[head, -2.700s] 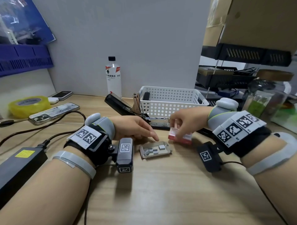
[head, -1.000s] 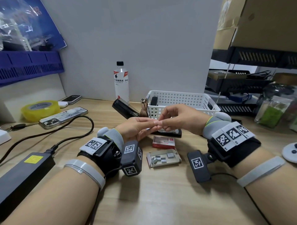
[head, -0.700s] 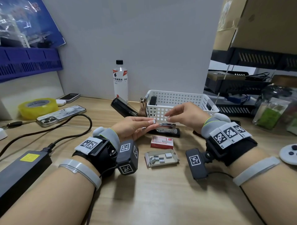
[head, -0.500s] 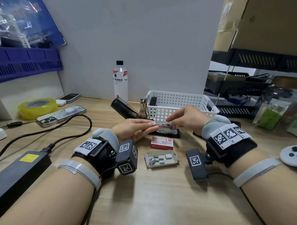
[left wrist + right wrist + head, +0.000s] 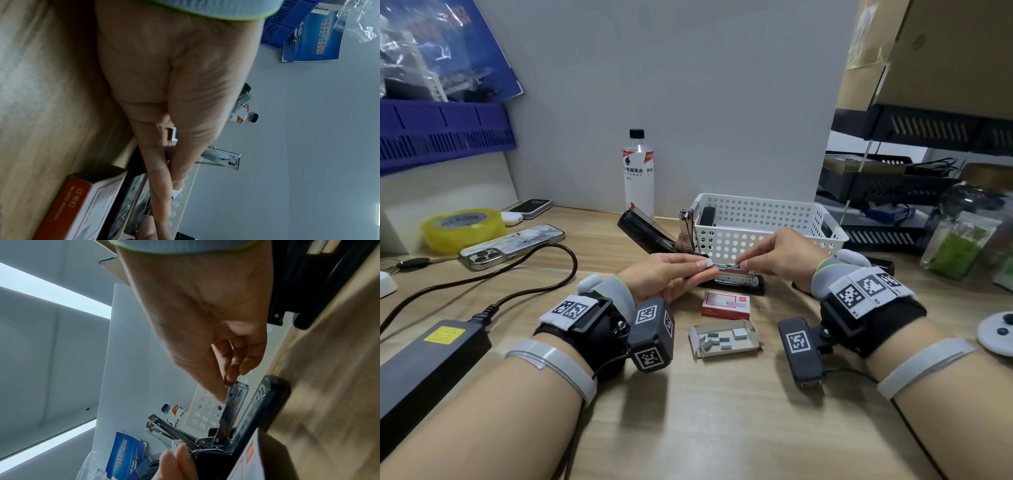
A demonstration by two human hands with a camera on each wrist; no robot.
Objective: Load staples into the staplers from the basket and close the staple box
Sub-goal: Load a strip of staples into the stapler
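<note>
A person sits at a wooden desk with both hands over an opened black stapler that rests on the desk just in front of a white perforated basket. The stapler's lid is swung up and back to the left, leaving the metal staple channel exposed. The left hand pinches a small strip of staples between thumb and fingertips, just left of the channel. The right hand pinches the right end of the channel, or something small held against it, between thumb and forefinger; I cannot tell which. A second dark stapler stands inside the basket's left end. Nearer the person, a red and white staple box sleeve lies closed beside its open cardboard tray, which holds loose staple pieces. A water bottle stands behind the stapler.
</note>
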